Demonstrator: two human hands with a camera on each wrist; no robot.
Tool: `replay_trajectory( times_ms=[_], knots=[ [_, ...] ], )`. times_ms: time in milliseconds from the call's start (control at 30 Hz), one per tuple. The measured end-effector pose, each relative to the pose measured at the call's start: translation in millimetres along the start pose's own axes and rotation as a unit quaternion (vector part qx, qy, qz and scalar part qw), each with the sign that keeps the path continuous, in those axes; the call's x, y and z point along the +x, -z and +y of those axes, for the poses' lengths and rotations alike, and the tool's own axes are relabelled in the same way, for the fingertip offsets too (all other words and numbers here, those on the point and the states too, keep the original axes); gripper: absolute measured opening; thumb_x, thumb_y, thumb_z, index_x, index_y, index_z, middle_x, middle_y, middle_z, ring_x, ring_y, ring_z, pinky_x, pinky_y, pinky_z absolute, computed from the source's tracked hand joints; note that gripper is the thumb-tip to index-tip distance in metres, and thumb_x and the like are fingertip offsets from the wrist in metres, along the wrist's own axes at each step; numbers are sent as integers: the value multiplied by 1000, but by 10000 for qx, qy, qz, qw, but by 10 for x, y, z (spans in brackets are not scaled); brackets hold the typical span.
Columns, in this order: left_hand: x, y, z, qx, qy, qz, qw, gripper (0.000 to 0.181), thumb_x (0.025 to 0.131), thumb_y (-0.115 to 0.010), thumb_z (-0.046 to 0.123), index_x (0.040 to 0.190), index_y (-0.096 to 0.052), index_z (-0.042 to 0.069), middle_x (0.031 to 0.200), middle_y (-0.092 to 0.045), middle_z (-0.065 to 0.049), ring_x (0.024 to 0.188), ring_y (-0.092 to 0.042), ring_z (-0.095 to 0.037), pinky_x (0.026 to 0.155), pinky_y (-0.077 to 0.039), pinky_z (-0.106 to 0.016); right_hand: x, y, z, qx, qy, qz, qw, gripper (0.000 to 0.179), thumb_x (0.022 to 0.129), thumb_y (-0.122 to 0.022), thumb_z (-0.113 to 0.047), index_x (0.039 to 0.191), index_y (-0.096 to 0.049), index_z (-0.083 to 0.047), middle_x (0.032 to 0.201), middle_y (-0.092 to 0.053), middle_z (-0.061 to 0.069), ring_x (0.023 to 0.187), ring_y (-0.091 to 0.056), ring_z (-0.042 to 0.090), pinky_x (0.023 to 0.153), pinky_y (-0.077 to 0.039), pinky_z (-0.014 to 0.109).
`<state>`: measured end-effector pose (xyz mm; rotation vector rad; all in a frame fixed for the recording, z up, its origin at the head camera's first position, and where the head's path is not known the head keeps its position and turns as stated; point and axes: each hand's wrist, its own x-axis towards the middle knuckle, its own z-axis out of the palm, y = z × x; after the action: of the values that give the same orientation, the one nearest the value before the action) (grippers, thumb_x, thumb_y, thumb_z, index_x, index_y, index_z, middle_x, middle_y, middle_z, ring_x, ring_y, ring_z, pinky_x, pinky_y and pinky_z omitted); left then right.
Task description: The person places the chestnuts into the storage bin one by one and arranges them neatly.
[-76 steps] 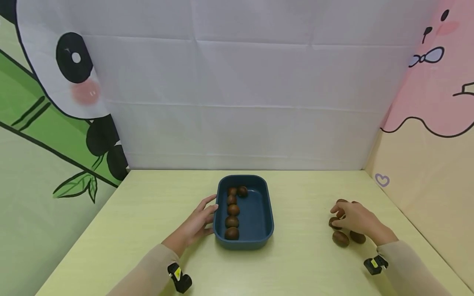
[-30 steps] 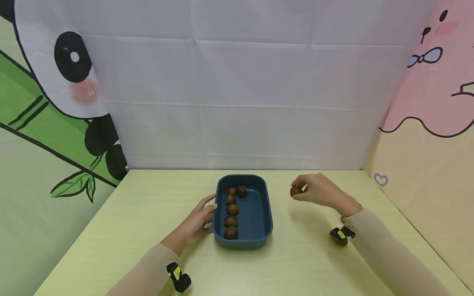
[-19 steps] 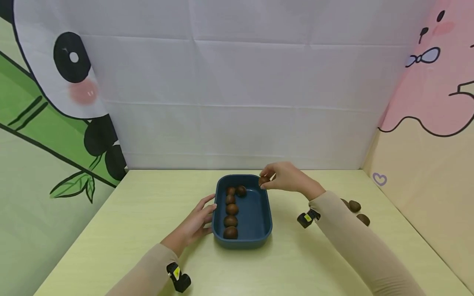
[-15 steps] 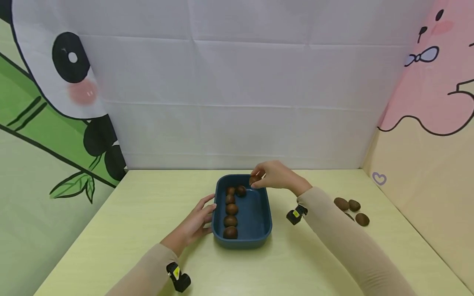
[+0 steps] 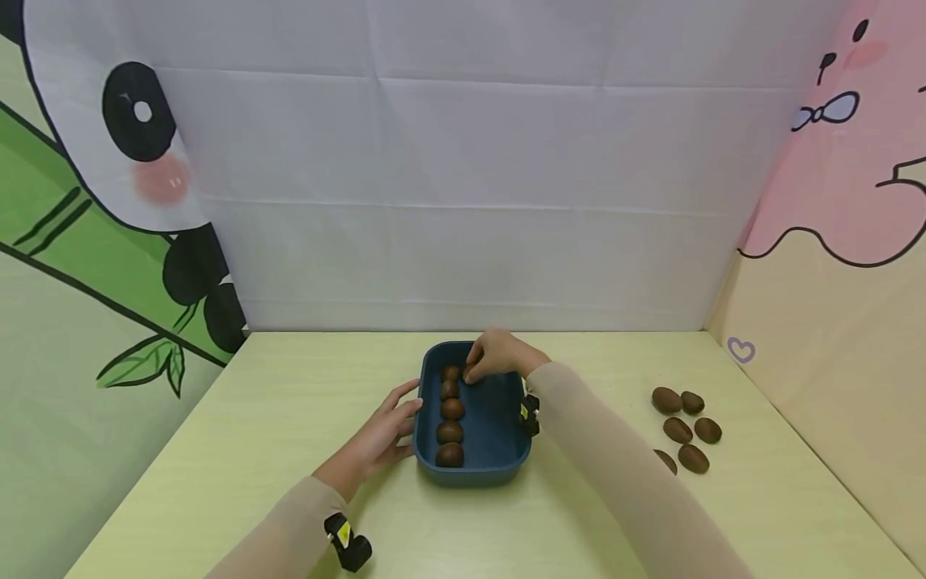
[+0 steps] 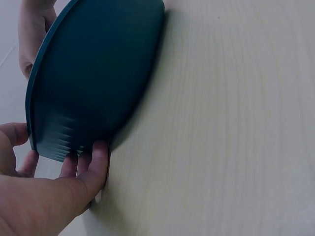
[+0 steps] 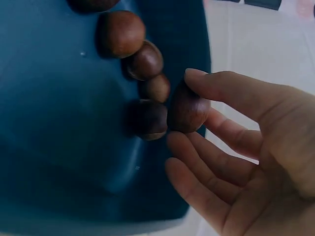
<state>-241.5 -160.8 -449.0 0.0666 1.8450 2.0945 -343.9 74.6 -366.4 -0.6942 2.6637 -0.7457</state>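
Observation:
A dark blue rectangular container (image 5: pixel 495 434) stands on the table, with a row of chestnuts (image 5: pixel 450 432) along its left side. My right hand (image 5: pixel 499 354) reaches over the container's far end. Between thumb and fingertips it pinches a brown chestnut (image 7: pixel 189 109), seen in the right wrist view. Just beside that one, another chestnut (image 7: pixel 151 119) lies inside; in the head view my fingers cover this spot. My left hand (image 5: pixel 379 441) rests its fingers against the container's left outer wall, thumb near the rim, as the left wrist view also shows.
Several loose chestnuts (image 5: pixel 678 430) lie on the pale wooden table (image 5: pixel 304 402) to the right, one partly behind my right sleeve (image 5: pixel 615 450). A white cloth (image 5: pixel 463 201) hangs along the table's far edge, with printed cartoon panels on both sides.
My right hand took a chestnut from the loose group on the right and carried it left, then lowered it over the container's far end. My left hand stayed at the container's wall.

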Motion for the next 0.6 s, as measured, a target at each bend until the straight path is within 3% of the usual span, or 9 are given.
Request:
replay_trajectory(
  times_ms=[233,600],
  knots=[
    [-2,-9,6,36,-12,-16,10000,59,107,-48,33,158,-20,24,146,-46,-24,126,-55,-32,92,-50,-46,51,-118,15,54,-433,-123,9990,28,86,-82,-22,110,-73,-10,99,-68,0,83,-66,19,73,-54,35],
    [1,-9,-3,155,-73,0,9999,59,107,-47,32,159,-20,23,142,-52,-25,125,-56,-32,91,-50,-48,66,-263,29,18,-563,-55,9984,26,84,-83,-20,106,-74,-10,93,-68,-2,77,-66,18,70,-54,32]
  ],
)
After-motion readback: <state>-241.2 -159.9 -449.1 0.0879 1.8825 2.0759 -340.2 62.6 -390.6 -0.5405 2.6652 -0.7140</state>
